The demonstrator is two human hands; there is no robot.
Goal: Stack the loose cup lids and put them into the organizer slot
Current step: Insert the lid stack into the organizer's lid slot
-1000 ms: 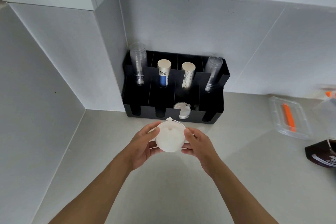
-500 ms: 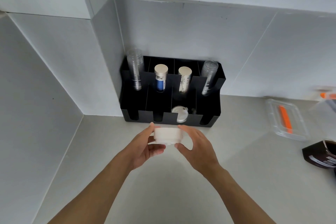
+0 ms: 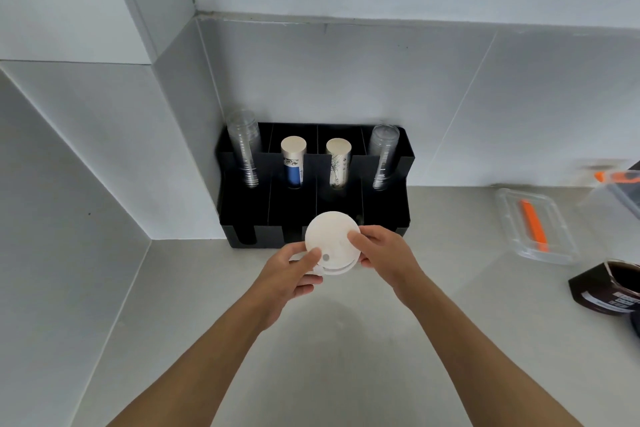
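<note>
Your left hand (image 3: 294, 270) and right hand (image 3: 381, 253) pinch the stack of round white plastic cup lids (image 3: 331, 242) from 9 and 3 o'clock, tilted face-up just before the black compartmented plastic organizer (image 3: 242, 215) at 12 o'clock. With only fingertip holds, the stack could splay or catch a divider edge if it enters the front slot crooked. Farther back, the blue-and-white paper cup stack (image 3: 293, 166) carries print too small to read; the dark package (image 3: 606, 291) at 3 o'clock likewise.

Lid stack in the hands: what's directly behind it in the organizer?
The lid stack covers the organizer's third front slot from the left. That slot's contents are hidden. Behind, a paper cup stack shows.
</note>
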